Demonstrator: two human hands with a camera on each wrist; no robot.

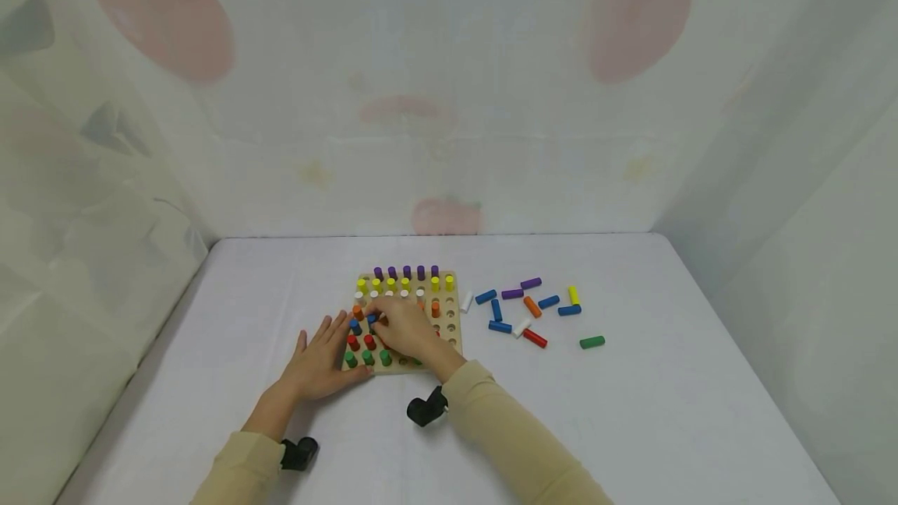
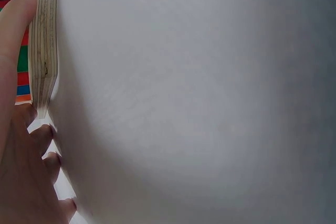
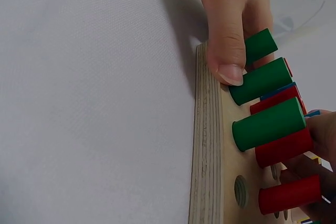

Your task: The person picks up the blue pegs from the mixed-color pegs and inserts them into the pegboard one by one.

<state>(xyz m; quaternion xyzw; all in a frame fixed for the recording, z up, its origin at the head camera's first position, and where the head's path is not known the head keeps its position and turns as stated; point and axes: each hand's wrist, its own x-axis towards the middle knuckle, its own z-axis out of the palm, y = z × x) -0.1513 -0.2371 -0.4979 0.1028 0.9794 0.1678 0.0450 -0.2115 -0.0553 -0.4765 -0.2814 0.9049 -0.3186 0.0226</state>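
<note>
- Fingers of the right hand [image 1: 401, 326] pinch a blue peg [image 1: 372, 319] between thumb and forefinger; whether it is seated in a hole I cannot tell from here.
- I find that peg over the left part of the wooden pegboard [image 1: 394, 369], just right of a second blue peg [image 1: 355, 327] standing in the board.
- Straight and spread, the fingers of the left hand [image 1: 319, 365] lie at the board's left side, grasping nothing; my right wrist view shows its thumb on the near edge, right by the green pegs [image 3: 269, 124].
- Along the far side of the board I see purple pegs [image 1: 407, 272], then yellow pegs [image 1: 391, 284], white pegs [image 1: 360, 298] and orange pegs [image 1: 436, 309], all standing; red pegs [image 1: 369, 342] stand just behind the near green row. The right hand hides part of the middle from me.
- To the right, loose pegs of several colours lie on the white table [image 1: 666, 411]: a white one [image 1: 466, 301] just beside the board, a red one [image 1: 535, 339] farther out, a lone green one [image 1: 592, 342] well apart.
- Below each hand, by the tan sleeves [image 1: 519, 443], I see a black device [image 1: 428, 407] at the wrist.
</note>
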